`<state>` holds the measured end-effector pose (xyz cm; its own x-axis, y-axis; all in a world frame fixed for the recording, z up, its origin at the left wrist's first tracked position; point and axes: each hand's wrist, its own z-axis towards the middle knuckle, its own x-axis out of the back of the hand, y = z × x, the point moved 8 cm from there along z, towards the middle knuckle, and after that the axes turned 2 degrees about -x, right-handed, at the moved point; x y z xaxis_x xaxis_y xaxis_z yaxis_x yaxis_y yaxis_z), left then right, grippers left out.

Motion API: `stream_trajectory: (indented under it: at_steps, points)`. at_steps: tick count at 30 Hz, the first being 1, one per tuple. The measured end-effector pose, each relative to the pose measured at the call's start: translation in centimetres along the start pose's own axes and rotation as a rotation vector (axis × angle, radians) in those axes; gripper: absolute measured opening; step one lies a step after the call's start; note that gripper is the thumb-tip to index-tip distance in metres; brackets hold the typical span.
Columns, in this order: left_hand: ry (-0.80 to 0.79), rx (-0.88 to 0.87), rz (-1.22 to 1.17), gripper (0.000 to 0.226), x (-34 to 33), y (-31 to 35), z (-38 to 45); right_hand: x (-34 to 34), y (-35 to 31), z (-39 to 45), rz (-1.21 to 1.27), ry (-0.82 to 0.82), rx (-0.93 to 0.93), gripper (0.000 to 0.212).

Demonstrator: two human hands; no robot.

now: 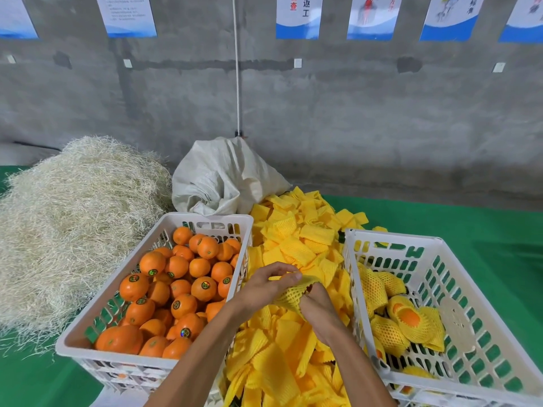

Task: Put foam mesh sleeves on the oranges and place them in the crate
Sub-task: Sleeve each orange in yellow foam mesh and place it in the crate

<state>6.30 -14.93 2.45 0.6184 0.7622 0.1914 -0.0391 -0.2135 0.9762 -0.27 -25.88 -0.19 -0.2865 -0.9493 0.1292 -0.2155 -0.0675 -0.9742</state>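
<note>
Gripping one yellow foam mesh sleeve (293,292) from both ends, left hand (266,286) pinches its upper edge, right hand (316,308) curls round its lower end, above the loose pile of yellow foam sleeves (296,245) on the green table (470,224). Bare oranges (176,289) fill the white plastic crate on the left (117,292); sleeved oranges (408,321) lie in the white slotted crate on the right (470,312).

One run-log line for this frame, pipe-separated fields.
step: sleeving | left hand + right hand: grip mesh sleeve over sleeve pile | right crate: few sleeved oranges | left crate: bare oranges
</note>
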Motion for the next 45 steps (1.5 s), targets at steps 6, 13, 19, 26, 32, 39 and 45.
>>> stream_trajectory:
  at_steps: [6, 13, 19, 26, 32, 39, 45]
  points:
    - [0.161, 0.034, -0.042, 0.053, 0.3, -1.0, -0.6, 1.7, 1.4, 1.1, -0.087, 0.144, -0.09, 0.02]
    - [0.052, -0.031, -0.186, 0.056, -0.2, -0.6, -0.2, 0.7, 0.2, 0.4, 0.182, 0.025, 0.012, 0.026]
    - [0.11, 0.004, -0.561, 0.058, 0.3, -1.5, 0.1, 0.6, -0.9, 0.5, 0.068, 0.016, 0.066, 0.023]
    - [0.252, 0.156, -0.744, 0.06, 0.7, -3.4, 0.0, -0.2, -0.2, 0.7, 0.218, -0.123, -0.042, 0.029]
    - [0.237, 0.194, -0.691, 0.047, 0.0, -3.6, 0.0, 0.7, 0.2, 1.4, 0.081, -0.077, -0.056, 0.041]
    - [0.021, 0.248, -0.789, 0.056, -2.0, -3.8, -0.2, 2.2, -1.2, 1.3, -0.037, 0.083, 0.117, 0.033]
    - [0.329, 0.204, -0.761, 0.068, -1.1, -4.3, -0.2, 2.5, -3.7, 0.6, -0.443, 0.264, 0.305, 0.041]
